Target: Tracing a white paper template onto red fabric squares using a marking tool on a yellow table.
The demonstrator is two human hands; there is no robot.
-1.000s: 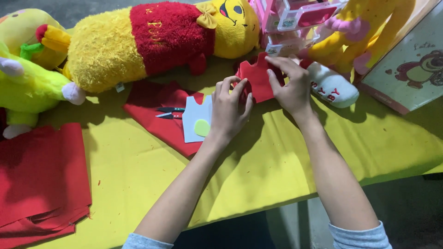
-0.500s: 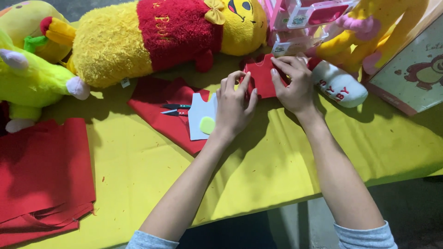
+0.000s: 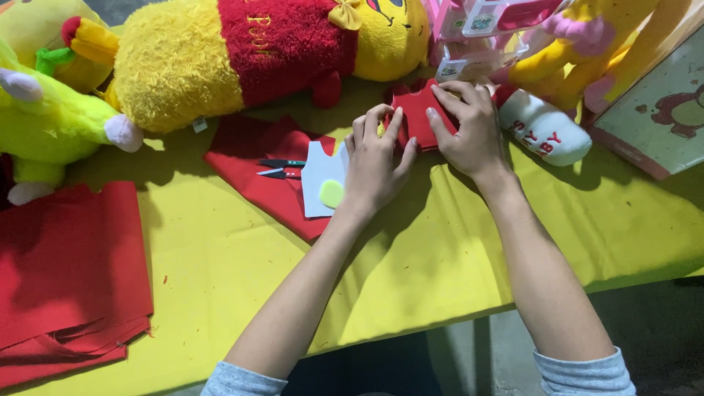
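While both forearms stretch forward over a yellow tablecloth (image 3: pixel 220 279), the left hand (image 3: pixel 372 165) and right hand (image 3: pixel 469 132) rest side by side on a small red felt piece (image 3: pixel 412 117), fingers spread flat and pressing it down (neither hand closes around it). Just left of the left hand lie a white paper pattern (image 3: pixel 317 172) and small scissors (image 3: pixel 282 169) on red cloth (image 3: pixel 249 158). Beyond the fingertips lies a yellow plush toy in a red shirt (image 3: pixel 249 51).
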